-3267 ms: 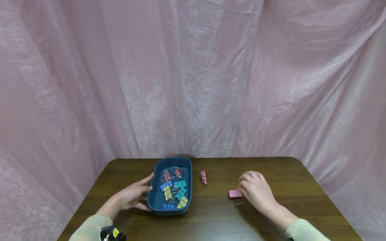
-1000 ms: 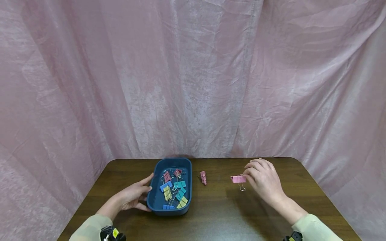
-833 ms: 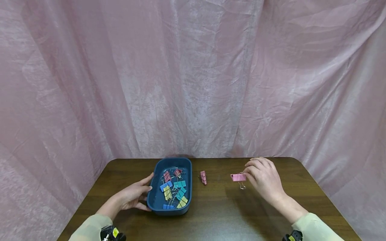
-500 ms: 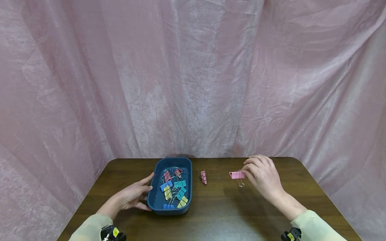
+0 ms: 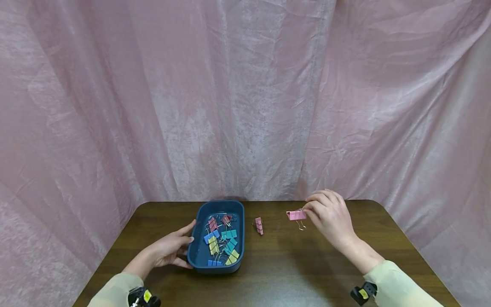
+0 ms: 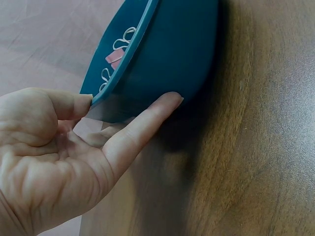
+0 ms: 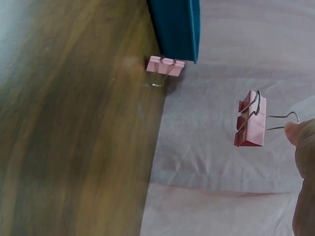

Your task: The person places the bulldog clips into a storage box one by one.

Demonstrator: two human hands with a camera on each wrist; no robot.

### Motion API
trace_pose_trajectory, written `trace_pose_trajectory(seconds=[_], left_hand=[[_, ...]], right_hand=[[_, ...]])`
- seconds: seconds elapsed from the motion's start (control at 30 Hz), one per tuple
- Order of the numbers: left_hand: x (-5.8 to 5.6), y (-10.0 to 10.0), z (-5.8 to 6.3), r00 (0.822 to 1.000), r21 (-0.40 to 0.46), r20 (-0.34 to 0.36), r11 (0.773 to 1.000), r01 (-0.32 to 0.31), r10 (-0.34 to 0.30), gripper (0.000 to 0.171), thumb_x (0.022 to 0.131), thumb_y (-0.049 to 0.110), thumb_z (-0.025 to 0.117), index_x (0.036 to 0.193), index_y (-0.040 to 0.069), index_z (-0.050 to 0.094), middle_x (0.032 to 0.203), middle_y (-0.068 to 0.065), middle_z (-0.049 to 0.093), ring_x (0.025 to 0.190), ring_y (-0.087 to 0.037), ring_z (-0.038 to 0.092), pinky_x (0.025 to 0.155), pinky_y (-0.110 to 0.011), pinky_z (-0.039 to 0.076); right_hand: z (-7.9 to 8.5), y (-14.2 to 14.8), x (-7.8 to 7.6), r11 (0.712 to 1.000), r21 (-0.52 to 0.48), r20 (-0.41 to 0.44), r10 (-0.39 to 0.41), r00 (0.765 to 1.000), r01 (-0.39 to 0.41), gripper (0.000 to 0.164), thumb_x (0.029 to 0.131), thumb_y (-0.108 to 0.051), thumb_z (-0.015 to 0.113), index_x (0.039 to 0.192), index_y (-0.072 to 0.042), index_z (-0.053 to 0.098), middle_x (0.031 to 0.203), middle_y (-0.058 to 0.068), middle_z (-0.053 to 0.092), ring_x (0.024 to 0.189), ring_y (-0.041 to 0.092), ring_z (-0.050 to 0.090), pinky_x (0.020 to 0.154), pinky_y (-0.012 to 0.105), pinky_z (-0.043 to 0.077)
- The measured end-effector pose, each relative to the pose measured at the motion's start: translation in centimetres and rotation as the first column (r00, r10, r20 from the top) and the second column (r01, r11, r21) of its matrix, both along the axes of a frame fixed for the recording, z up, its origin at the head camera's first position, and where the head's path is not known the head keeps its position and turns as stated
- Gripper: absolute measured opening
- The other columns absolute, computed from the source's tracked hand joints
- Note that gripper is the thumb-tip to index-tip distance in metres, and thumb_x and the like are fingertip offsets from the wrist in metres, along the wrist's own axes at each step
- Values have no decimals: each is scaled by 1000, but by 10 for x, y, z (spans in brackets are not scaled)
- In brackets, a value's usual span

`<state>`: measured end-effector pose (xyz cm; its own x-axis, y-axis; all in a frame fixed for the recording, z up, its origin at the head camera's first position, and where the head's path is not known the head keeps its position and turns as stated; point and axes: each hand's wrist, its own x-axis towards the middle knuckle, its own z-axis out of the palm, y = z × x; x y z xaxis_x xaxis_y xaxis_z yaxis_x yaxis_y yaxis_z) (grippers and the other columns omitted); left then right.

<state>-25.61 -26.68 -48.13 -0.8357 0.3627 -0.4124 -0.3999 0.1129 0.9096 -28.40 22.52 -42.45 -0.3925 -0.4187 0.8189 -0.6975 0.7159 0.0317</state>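
Note:
My right hand pinches a pink binder clip by one wire handle, off the table. In the right wrist view, the fingertip and thumb area holds that handle, with the clip's body jutting out to the left. My left hand rests against the left side of a blue box, its fingers spread along the rim and outer wall. Inside the box lie several binder clips: pink, blue, yellow and teal. Another pink binder clip lies on the table right of the box.
The brown wooden table has rounded far corners. Behind it hangs a pink curtain. Black devices, one a wrist camera, sit at both sleeves.
My right hand has lifted the pink binder clip off the table, then moved it farther away and slightly left. The left hand, the box and the other pink clip stay put.

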Motion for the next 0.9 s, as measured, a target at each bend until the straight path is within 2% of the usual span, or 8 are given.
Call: trace_pose_trajectory(seconds=[0.1, 0.2, 0.37, 0.67, 0.9], left_hand=[[1, 0, 0, 1000, -1, -1, 1000, -1, 1, 69, 110, 15, 41, 166, 22, 1, 143, -37, 43, 113, -44, 64, 80, -66, 55], [1, 0, -1, 1000, 3, -2, 1000, 3, -3, 69, 110, 15, 41, 166, 21, 0, 144, -37, 42, 114, -44, 63, 80, -66, 55], [1, 0, 0, 1000, 6, -4, 1000, 6, -6, 69, 111, 15, 40, 166, 21, 0, 143, -37, 42, 114, -44, 64, 80, -66, 55], [0, 0, -1, 1000, 5, -2, 1000, 3, -3, 68, 111, 15, 40, 166, 22, 0, 144, -37, 41, 113, -44, 64, 80, -66, 55], [0, 0, 0, 1000, 3, 1, 1000, -1, 1, 68, 111, 15, 40, 166, 22, 1, 143, -37, 42, 112, -44, 64, 80, -66, 55]], right_hand=[[2, -4, -1, 1000, -10, 6, 10, 1000, -10, 14, 91, -25, 73, 87, -11, 75, 100, 5, 72, 105, 33, 62, 101, 53, 40], [4, -9, -3, 999, -23, -11, 26, 1000, -26, 16, 92, -26, 73, 87, -11, 76, 99, 5, 73, 104, 33, 63, 100, 53, 41], [7, -17, -6, 998, -46, -36, 41, 999, -42, 9, 85, -20, 76, 86, -11, 76, 97, 4, 72, 103, 32, 63, 98, 53, 42], [12, -32, -11, 995, -80, -46, 54, 997, -57, 7, 81, -15, 81, 85, -11, 76, 96, 3, 72, 103, 32, 63, 99, 51, 41], [13, -44, -13, 996, -81, -13, 45, 999, -45, 8, 82, -15, 81, 87, -10, 77, 99, 5, 73, 109, 33, 63, 103, 51, 40]])
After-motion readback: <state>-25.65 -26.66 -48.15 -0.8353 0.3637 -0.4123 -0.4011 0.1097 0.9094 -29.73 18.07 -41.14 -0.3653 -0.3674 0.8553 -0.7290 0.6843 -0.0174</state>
